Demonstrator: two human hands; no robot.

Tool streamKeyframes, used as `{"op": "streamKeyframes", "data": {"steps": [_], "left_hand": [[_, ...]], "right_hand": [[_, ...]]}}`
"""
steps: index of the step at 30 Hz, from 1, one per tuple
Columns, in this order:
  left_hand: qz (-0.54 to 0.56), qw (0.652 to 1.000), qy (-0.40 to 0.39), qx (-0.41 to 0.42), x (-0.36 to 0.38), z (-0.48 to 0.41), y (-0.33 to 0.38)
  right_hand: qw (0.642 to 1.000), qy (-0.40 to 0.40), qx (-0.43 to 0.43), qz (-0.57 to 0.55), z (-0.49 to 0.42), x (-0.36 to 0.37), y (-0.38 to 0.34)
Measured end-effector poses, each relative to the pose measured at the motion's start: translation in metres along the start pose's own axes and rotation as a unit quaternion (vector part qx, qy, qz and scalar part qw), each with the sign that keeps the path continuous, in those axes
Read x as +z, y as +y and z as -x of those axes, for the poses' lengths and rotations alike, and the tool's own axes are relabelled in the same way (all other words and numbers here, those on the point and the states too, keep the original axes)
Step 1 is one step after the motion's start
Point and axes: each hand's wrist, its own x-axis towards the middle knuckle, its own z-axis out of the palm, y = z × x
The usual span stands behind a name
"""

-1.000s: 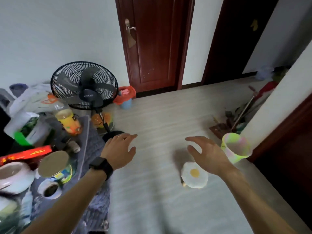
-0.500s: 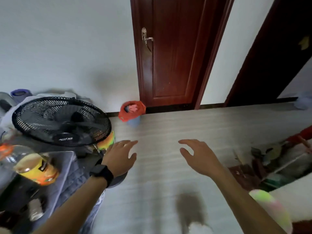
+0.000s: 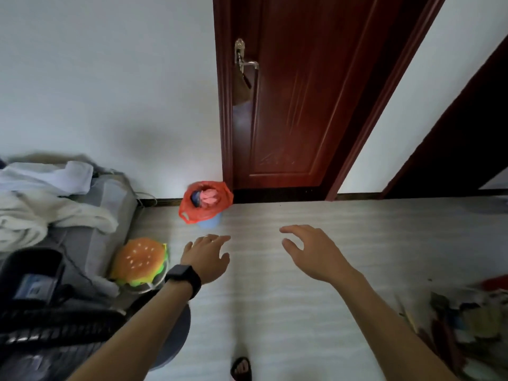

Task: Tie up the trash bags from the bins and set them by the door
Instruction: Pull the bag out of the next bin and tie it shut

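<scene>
Both hands, left (image 3: 206, 258) and right (image 3: 313, 254), hovered empty with fingers apart, short of the red trash bag (image 3: 204, 206) beside the door (image 3: 297, 105).

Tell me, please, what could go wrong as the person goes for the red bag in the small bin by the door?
The red bag is open and heaped with trash, so gathering it carelessly could spill some. The light blue bin may lift with the bag. Both hands, left hand and right hand, are empty and not yet touching it.
</scene>
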Motion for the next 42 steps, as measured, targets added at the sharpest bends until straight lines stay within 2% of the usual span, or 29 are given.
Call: {"op": "streamKeyframes", "data": {"steps": [3,9,18,25,29,32,36,42], "left_hand": [[0.008,1.000,-0.021,-0.013,-0.020,-0.080,-0.006],[0.019,0.999,-0.007,-0.029,-0.049,-0.191,-0.037],[-0.006,0.993,0.008,-0.119,-0.112,-0.355,-0.133],[-0.003,0.983,-0.035,-0.180,-0.146,-0.436,-0.227],[-0.014,0.985,-0.079,-0.154,-0.156,-0.506,-0.284],[-0.024,0.988,-0.114,-0.100,-0.166,-0.567,-0.320],[-0.040,0.985,-0.164,-0.034,-0.168,-0.631,-0.351],[-0.060,0.972,-0.226,0.004,-0.145,-0.687,-0.363]], "right_hand": [[1.000,-0.004,0.004,-0.005,-0.072,-0.016,0.005],[1.000,-0.025,-0.003,-0.009,-0.205,-0.020,0.019],[0.995,-0.091,-0.045,-0.012,-0.451,-0.007,-0.015],[0.989,-0.141,-0.041,0.002,-0.572,0.020,-0.049],[0.990,-0.141,0.001,-0.023,-0.631,0.056,-0.064],[0.990,-0.122,0.058,-0.041,-0.669,0.084,-0.075],[0.983,-0.113,0.127,-0.064,-0.701,0.122,-0.086],[0.968,-0.115,0.205,-0.091,-0.722,0.170,-0.076]]}}
